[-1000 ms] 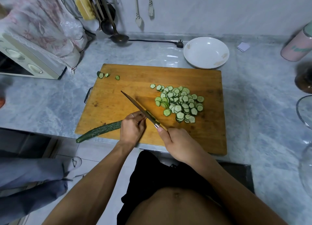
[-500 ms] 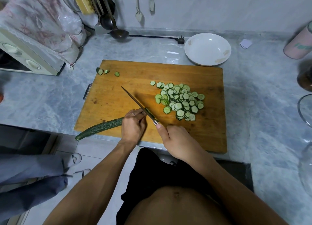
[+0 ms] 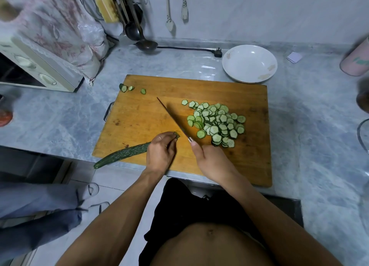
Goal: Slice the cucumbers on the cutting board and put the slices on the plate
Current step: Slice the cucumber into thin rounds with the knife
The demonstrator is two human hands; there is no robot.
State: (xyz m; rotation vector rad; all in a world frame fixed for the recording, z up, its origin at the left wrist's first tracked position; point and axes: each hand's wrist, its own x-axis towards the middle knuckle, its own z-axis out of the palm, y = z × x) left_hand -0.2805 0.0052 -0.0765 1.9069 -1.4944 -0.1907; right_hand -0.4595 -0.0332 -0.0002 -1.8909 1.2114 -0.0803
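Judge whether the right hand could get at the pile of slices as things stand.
Probably yes: the pile of slices lies just beyond the right hand on the cutting board with nothing between. But that hand grips the knife, so it must set it down or scoop with the blade.

No readable text, label, brand or number is showing anywhere; the pink container [image 3: 356,61] at the far right is bearing a green mark too blurred to make out.

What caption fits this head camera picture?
Left hand holds cucumber, right hand holds knife beside slices.
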